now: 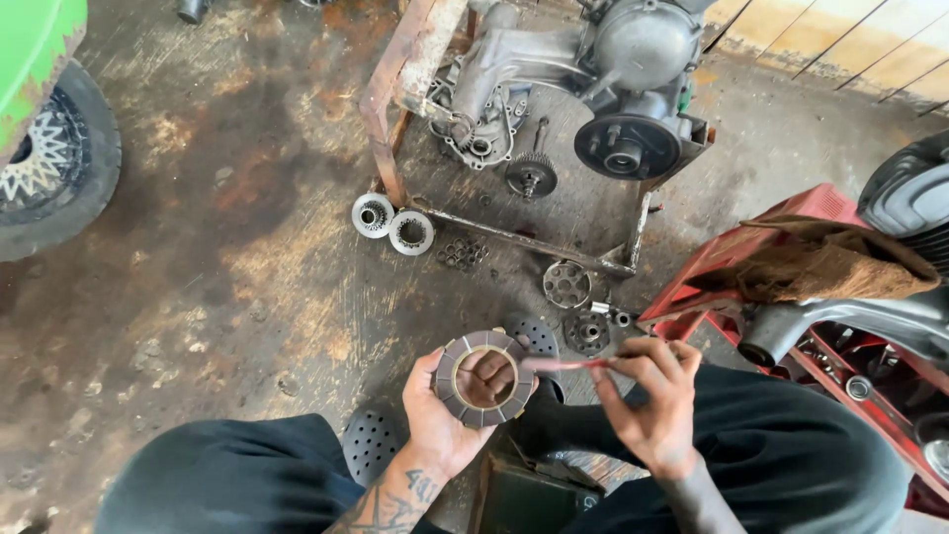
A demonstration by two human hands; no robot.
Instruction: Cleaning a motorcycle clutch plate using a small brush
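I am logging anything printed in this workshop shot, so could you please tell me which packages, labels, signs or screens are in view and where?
None: no package, label, sign or screen shows.
The left hand holds a grey ring; the right hand holds a thin reddish strip; bare metal parts lie on the stained floor.

Left hand [440, 420] holds clutch plate [481, 379].

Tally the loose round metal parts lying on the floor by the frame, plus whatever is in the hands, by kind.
Toothed hubs: 2
Gear: 1
Perforated or holed discs: 3
Friction ring, in left hand: 1
Thin reddish strip, in right hand: 1
Total: 8
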